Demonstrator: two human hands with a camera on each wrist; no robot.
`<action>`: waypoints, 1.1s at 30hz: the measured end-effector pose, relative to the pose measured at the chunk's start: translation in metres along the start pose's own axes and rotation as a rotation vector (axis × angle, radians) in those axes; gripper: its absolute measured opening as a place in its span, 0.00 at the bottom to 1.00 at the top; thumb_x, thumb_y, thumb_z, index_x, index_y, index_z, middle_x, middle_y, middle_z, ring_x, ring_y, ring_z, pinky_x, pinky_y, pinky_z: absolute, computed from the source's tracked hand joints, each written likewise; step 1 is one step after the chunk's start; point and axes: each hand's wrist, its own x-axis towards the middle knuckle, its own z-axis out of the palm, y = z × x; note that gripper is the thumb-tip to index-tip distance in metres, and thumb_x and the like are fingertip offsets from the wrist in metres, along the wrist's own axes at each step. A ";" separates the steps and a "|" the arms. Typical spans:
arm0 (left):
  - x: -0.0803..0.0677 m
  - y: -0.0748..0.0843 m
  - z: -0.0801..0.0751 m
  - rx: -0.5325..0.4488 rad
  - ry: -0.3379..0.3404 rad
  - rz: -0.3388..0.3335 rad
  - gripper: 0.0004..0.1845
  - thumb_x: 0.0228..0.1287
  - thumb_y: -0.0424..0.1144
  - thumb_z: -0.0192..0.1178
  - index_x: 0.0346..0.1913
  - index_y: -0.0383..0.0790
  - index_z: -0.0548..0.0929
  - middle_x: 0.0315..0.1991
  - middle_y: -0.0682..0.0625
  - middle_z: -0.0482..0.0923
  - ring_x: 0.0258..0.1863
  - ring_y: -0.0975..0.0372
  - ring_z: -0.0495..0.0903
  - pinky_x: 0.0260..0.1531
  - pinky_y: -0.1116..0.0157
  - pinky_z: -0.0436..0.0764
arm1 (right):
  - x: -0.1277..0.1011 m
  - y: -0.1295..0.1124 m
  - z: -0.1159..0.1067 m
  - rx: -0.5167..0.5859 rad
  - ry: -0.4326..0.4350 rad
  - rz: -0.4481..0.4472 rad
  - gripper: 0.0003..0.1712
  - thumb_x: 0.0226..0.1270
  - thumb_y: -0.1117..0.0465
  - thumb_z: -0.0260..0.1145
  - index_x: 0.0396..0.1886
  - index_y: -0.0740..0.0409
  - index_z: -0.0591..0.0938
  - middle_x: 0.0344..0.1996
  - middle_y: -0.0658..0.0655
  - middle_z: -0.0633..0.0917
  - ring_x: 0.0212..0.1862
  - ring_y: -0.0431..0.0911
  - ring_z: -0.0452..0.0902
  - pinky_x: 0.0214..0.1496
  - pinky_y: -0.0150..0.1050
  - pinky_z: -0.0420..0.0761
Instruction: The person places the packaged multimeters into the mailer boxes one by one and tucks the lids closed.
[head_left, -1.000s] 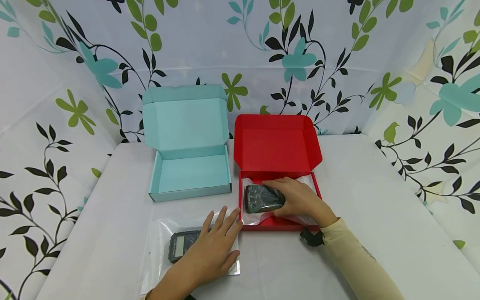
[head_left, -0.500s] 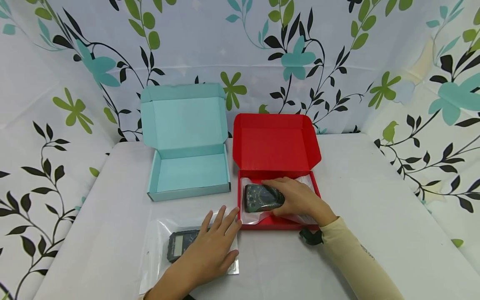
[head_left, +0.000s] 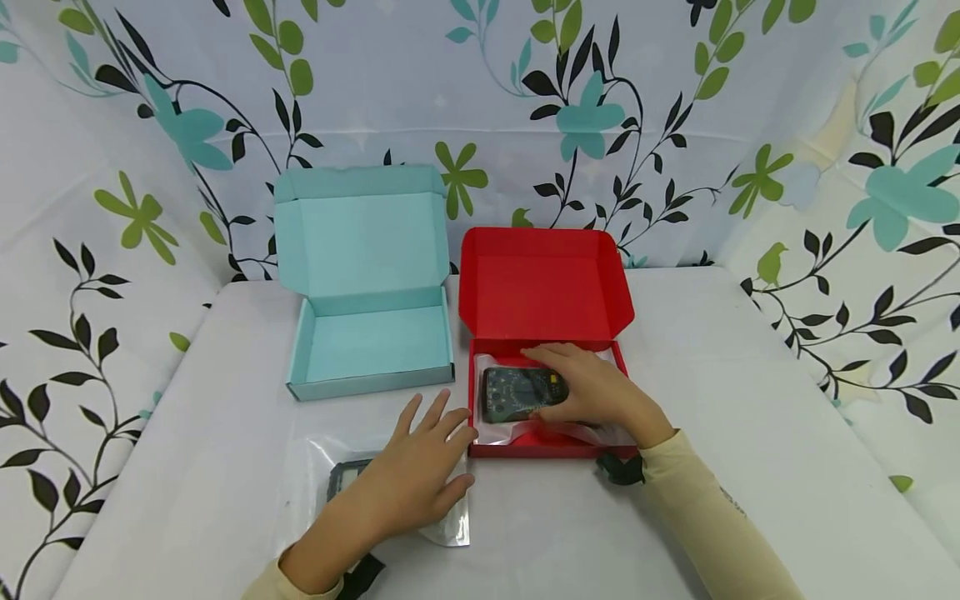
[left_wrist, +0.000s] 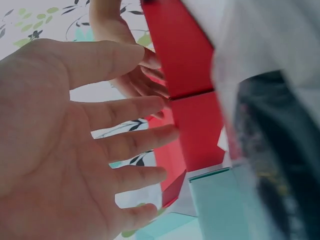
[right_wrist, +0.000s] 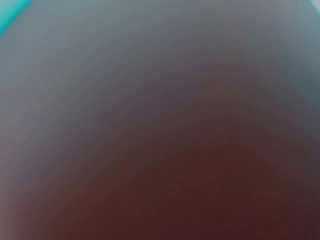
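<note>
A white table (head_left: 750, 400) carries two open mailer boxes side by side at its far middle: a teal box (head_left: 371, 346) on the left, bare inside, and a red box (head_left: 542, 292) on the right with its lid standing up. Inside the red box a dark multimeter in a clear bag (head_left: 517, 393) lies on the floor of the tray, and the right hand (head_left: 596, 392) covers its right end, fingers curled over the top edge and thumb underneath, gripping it. To seat it well, the meter should go down flat and square to the walls, with the loose plastic tucked inside the near rim so the lid can fold shut.

Near and left of the red box, a second bagged multimeter (head_left: 347, 479) lies on the table. The left hand (head_left: 408, 487) rests on it with straight, spread fingers (left_wrist: 130, 145), pressing the bag flat. The right wrist view is blurred out.
</note>
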 end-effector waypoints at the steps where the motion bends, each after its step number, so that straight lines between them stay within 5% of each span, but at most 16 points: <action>1: 0.003 -0.001 -0.002 -0.014 0.009 0.003 0.29 0.68 0.47 0.69 0.67 0.38 0.77 0.69 0.40 0.71 0.77 0.38 0.56 0.71 0.34 0.48 | -0.001 0.000 -0.004 0.013 0.031 -0.009 0.56 0.47 0.47 0.86 0.77 0.48 0.72 0.70 0.57 0.74 0.68 0.55 0.69 0.52 0.54 0.85; 10: 0.027 -0.029 -0.017 -0.165 0.101 -0.048 0.36 0.71 0.44 0.65 0.75 0.30 0.67 0.74 0.35 0.65 0.76 0.38 0.57 0.72 0.36 0.51 | -0.013 0.010 -0.041 0.064 0.316 -0.052 0.41 0.59 0.56 0.81 0.71 0.58 0.77 0.68 0.62 0.76 0.68 0.59 0.70 0.54 0.60 0.83; 19: 0.046 -0.061 -0.033 -0.410 0.185 -0.077 0.44 0.74 0.40 0.63 0.81 0.27 0.50 0.80 0.36 0.54 0.78 0.43 0.55 0.71 0.43 0.62 | -0.019 0.042 -0.055 0.115 0.504 0.079 0.38 0.64 0.60 0.76 0.73 0.62 0.75 0.72 0.65 0.72 0.71 0.63 0.67 0.59 0.65 0.78; 23: 0.056 -0.071 -0.033 -0.460 0.185 -0.115 0.47 0.75 0.41 0.62 0.83 0.30 0.44 0.83 0.39 0.46 0.80 0.46 0.49 0.73 0.45 0.59 | -0.018 0.057 -0.055 0.173 0.493 0.167 0.42 0.66 0.59 0.74 0.76 0.63 0.69 0.74 0.66 0.69 0.71 0.63 0.66 0.61 0.65 0.76; 28: 0.067 -0.079 -0.026 -0.537 0.166 -0.114 0.48 0.76 0.43 0.61 0.83 0.32 0.42 0.83 0.40 0.44 0.80 0.46 0.49 0.72 0.44 0.61 | -0.019 0.067 -0.054 0.271 0.359 0.303 0.49 0.71 0.47 0.71 0.82 0.59 0.59 0.75 0.68 0.66 0.72 0.66 0.63 0.60 0.66 0.76; 33: 0.075 -0.081 -0.020 -0.588 0.160 -0.117 0.47 0.75 0.43 0.61 0.84 0.33 0.43 0.83 0.39 0.46 0.80 0.46 0.52 0.68 0.43 0.66 | -0.020 0.069 -0.056 0.334 0.332 0.314 0.51 0.72 0.41 0.68 0.84 0.55 0.56 0.75 0.67 0.67 0.72 0.67 0.65 0.58 0.66 0.78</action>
